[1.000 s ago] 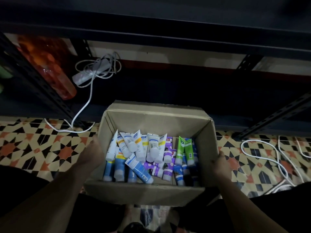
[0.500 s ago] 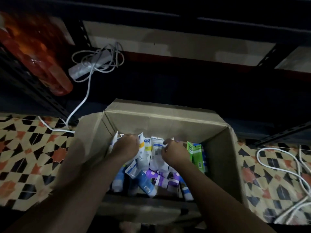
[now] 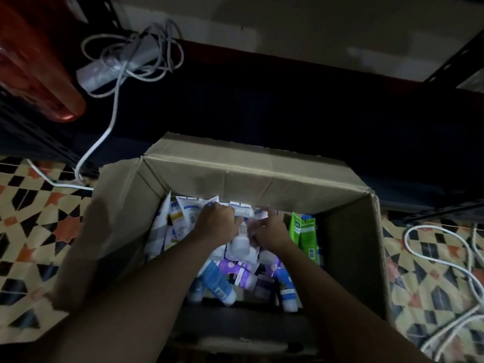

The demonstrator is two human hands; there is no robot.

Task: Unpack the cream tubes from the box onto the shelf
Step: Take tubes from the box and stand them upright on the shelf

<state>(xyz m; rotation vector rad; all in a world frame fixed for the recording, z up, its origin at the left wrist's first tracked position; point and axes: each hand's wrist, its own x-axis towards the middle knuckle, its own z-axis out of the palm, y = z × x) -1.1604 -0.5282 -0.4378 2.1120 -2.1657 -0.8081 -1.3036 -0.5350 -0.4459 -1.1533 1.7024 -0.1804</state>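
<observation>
Cardboard box (image 3: 262, 179), corrugated, flaps open, on patterned tile floor (image 3: 39, 231) before a dark metal shelf (image 3: 288, 106). Inside the box: cream tubes (image 3: 180, 218), soft plastic, white, blue, purple and green; back-row tubes lean crimped end up, caps down. Left hand (image 3: 217, 221) and right hand (image 3: 269, 229) curl over white tubes at the box's middle; actual grasp blurred, undeterminable.

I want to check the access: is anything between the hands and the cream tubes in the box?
Nothing visible blocks them. The box is open at the top, and both the left hand and the right hand are already inside, on the white cream tubes near the far wall.
</observation>
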